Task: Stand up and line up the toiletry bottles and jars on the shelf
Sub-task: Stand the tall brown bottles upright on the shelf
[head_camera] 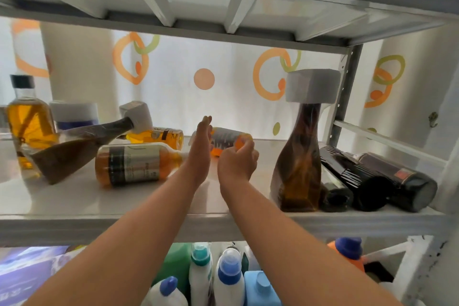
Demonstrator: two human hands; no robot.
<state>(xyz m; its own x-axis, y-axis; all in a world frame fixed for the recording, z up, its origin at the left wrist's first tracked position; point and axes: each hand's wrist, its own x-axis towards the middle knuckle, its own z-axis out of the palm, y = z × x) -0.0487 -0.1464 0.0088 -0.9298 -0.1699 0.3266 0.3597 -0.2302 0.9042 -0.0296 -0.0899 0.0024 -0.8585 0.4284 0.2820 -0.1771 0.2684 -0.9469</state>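
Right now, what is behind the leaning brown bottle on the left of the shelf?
A white jar with a purple band and a lying amber bottle. The brown bottle covers the jar's base.

Glossy white shelf (74, 196); clear glass amber bottle (134, 165).

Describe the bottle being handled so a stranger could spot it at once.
Find the white shelf, then its middle, between the tall upright brown bottle and the nearest fallen amber bottle. There a small orange bottle lies on its side, the right hand gripping one end, the left hand straight-fingered at the other. Unlike its neighbours it is bright orange with a grey label.
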